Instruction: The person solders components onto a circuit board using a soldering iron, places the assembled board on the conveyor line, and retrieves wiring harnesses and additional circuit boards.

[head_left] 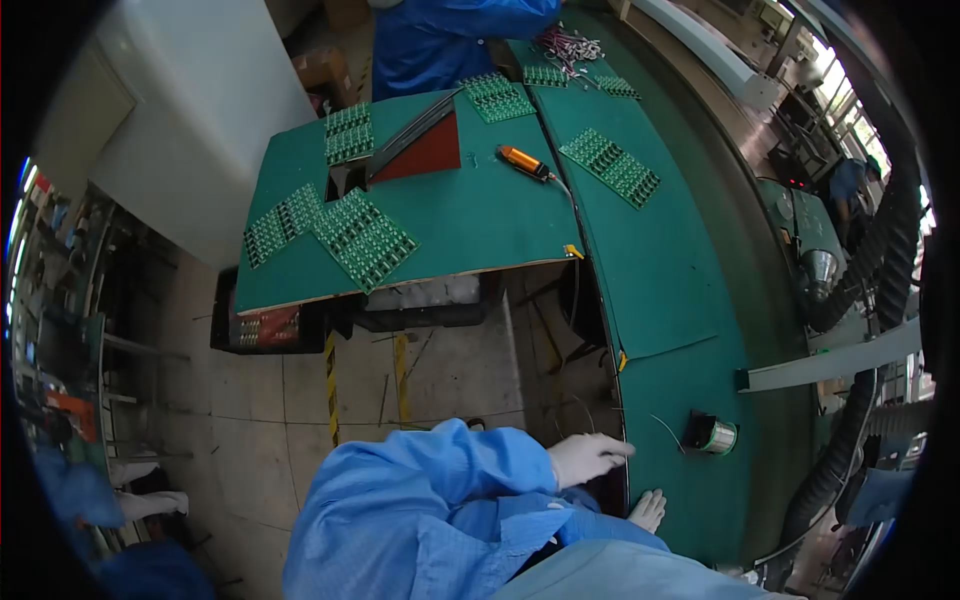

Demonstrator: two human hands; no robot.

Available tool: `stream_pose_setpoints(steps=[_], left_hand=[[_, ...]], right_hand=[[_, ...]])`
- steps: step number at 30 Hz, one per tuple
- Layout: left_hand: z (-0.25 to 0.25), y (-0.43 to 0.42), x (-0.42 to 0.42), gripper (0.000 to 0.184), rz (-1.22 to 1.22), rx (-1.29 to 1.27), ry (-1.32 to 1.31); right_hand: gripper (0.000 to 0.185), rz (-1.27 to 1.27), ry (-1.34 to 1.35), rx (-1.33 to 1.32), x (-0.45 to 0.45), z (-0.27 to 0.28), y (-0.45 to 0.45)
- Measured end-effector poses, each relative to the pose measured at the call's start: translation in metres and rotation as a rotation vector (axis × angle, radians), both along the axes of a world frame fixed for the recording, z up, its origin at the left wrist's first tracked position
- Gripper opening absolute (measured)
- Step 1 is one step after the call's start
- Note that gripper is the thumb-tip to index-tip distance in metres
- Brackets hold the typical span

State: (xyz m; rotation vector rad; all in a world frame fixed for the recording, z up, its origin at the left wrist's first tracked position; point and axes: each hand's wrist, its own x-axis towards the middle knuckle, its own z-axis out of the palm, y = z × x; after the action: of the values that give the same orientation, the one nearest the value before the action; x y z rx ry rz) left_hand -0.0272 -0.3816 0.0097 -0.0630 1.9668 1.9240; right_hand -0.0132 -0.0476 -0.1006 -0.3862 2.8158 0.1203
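Note:
My left hand (588, 460), in a white glove, is held at the edge of the green-topped bench (690, 370). Its fingers stretch toward the bench, and I see nothing in them. Just below it, my right hand (649, 510), also gloved, rests on the bench top with its fingers apart, holding nothing. A spool of solder wire (716, 436) sits on a dark holder up and to the right of both hands. A loose end of wire (667, 432) curves away from it.
Green circuit board panels (366, 240) lie on the adjoining table, with another panel (610, 167) on the long bench. An orange-handled tool (525, 162) lies between. Black bins (420, 317) stand under the table. A person in blue (440, 45) works at the far end, near bundled wires (568, 45).

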Motion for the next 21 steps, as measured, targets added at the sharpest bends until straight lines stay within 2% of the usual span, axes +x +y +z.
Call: stream_pose_setpoints(steps=[2, 4, 5, 6, 7, 8, 9, 10, 12, 13, 14, 15, 16, 17, 18, 19, 21], left_hand=[[0.012, -0.046, 0.022, 0.039, 0.238, 0.065, -0.162], [0.031, -0.091, 0.039, 0.043, 0.372, 0.034, -0.242], [0.035, -0.111, 0.046, 0.044, 0.413, 0.013, -0.289], [0.030, -0.129, 0.054, 0.043, 0.424, 0.000, -0.328], [0.045, -0.143, 0.057, 0.044, 0.432, -0.061, -0.368], [0.060, -0.155, 0.059, 0.045, 0.439, -0.124, -0.407], [0.063, -0.163, 0.060, 0.044, 0.382, -0.234, -0.358], [0.061, -0.167, 0.059, 0.044, 0.354, -0.230, -0.363], [0.054, -0.172, 0.051, 0.044, 0.151, -0.298, -0.253], [0.055, -0.164, 0.044, 0.043, 0.141, -0.285, -0.232], [0.052, -0.155, 0.040, 0.043, 0.080, -0.290, -0.078], [0.050, -0.146, 0.034, 0.044, 0.025, -0.291, 0.073], [0.061, -0.138, 0.021, 0.045, -0.090, -0.221, 0.103], [0.075, -0.129, 0.013, 0.044, -0.142, -0.178, 0.087], [0.088, -0.120, 0.003, 0.044, -0.194, -0.140, 0.073], [0.070, -0.106, -0.007, 0.042, -0.211, -0.101, 0.247], [0.075, -0.095, -0.028, 0.040, -0.250, -0.067, 0.369]], right_hand=[[0.103, -0.214, -0.119, 0.098, -0.006, 0.051, -0.059], [0.093, -0.286, -0.198, -0.064, -0.013, 0.090, -0.099], [0.080, -0.291, -0.080, -0.272, -0.008, 0.096, -0.118], [0.073, -0.353, -0.153, -0.426, -0.008, 0.101, -0.136], [0.067, -0.414, -0.223, -0.582, -0.011, 0.104, -0.154], [0.064, -0.335, -0.283, -0.636, -0.010, 0.102, -0.166], [0.060, -0.257, -0.341, -0.691, -0.011, 0.103, -0.180], [0.055, -0.387, -0.445, -0.553, -0.007, 0.133, -0.210], [0.056, -0.399, -0.610, -0.603, -0.012, 0.149, -0.226], [0.054, -0.319, -0.596, -0.686, -0.015, 0.148, -0.228], [0.054, -0.335, -0.591, -0.690, -0.016, 0.149, -0.231], [0.049, -0.320, -0.558, -0.885, -0.016, 0.150, -0.235], [0.044, -0.301, -0.523, -1.077, -0.017, 0.151, -0.241], [0.047, -0.097, -0.374, -1.095, -0.025, 0.153, -0.247], [0.054, -0.103, -0.635, -0.801, -0.042, 0.174, -0.258], [0.053, -0.050, -0.725, -0.733, -0.050, 0.179, -0.261], [0.051, -0.051, -0.722, -0.906, -0.057, 0.172, -0.259]])
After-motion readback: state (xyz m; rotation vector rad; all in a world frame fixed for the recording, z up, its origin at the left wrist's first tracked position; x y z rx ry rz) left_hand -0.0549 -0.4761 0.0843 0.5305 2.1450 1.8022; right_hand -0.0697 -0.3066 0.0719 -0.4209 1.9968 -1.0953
